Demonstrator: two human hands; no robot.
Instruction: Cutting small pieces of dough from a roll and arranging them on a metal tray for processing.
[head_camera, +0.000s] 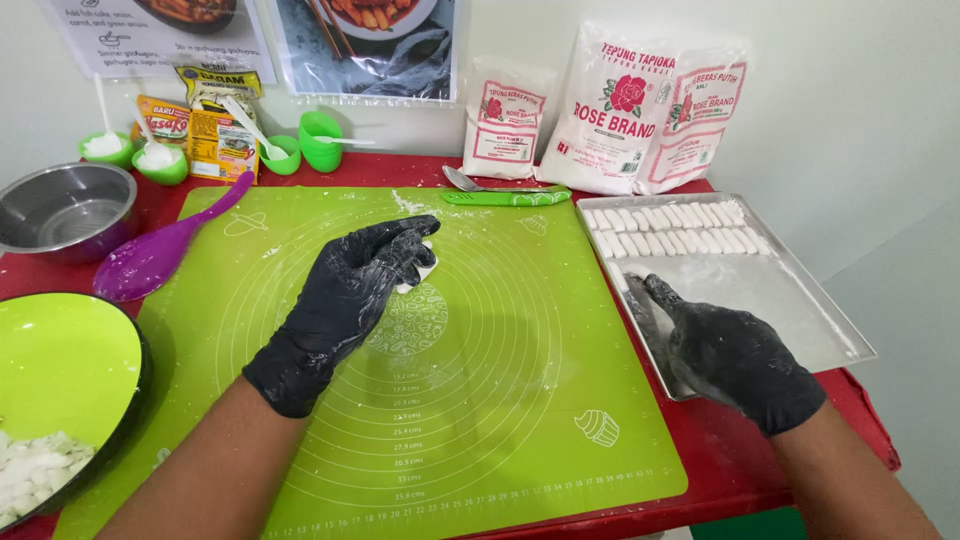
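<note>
A green mat (480, 400) is covering the red table (730, 470); a steel tray (800, 330) is sitting at its right, holding rows of white dough sticks (675, 228); the left hand (350, 300), black-gloved, is lying on the mat, fingers curled over a dough piece (424, 268); the right hand (725, 350) is resting in the tray, loosely closed, forefinger pointing, gripping nothing visible.

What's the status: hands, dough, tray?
Left hand flat on a white dough piece, green mat. Right hand in metal tray, fingertips at a dough stick. Two rows of sticks at tray's far end. Nothing between hands.
</note>
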